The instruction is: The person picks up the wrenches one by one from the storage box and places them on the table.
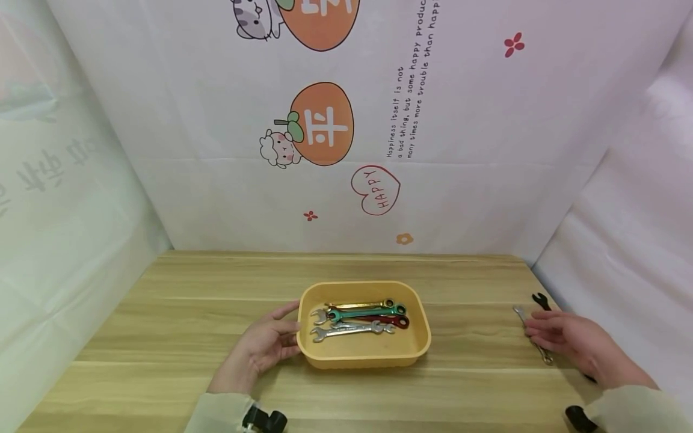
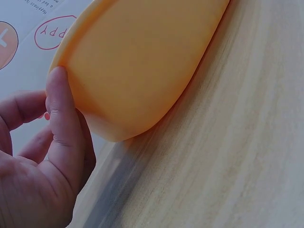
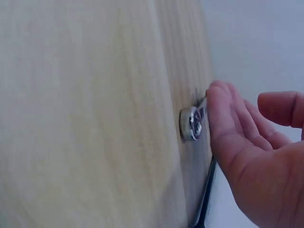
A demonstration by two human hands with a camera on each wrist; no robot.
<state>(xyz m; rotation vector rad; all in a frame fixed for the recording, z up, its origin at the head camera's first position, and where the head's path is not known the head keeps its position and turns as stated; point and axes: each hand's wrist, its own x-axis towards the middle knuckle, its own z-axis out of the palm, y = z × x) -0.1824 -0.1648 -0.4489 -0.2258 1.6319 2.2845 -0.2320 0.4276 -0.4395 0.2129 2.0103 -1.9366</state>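
Observation:
A yellow plastic bin (image 1: 368,362) stands mid-table with several combination wrenches in it: a gold one (image 1: 360,305), a green one (image 1: 364,313), a dark red one (image 1: 399,322) and silver ones (image 1: 346,331). My left hand (image 1: 265,343) is at the bin's left end, its fingers (image 2: 59,95) extended against the wall near the rim. At the table's right side, my right hand (image 1: 579,343) lies over a silver wrench (image 1: 544,356) and a black wrench (image 1: 540,299), partly covering both. The silver wrench's ring end (image 3: 191,124) shows beside the fingers in the right wrist view.
The wooden table (image 1: 206,313) ends at a white printed cloth (image 1: 460,198) behind, with cloth hanging at both sides too. The two wrenches at the right lie near the table's right edge. A small black device (image 1: 265,419) sits at my left wrist.

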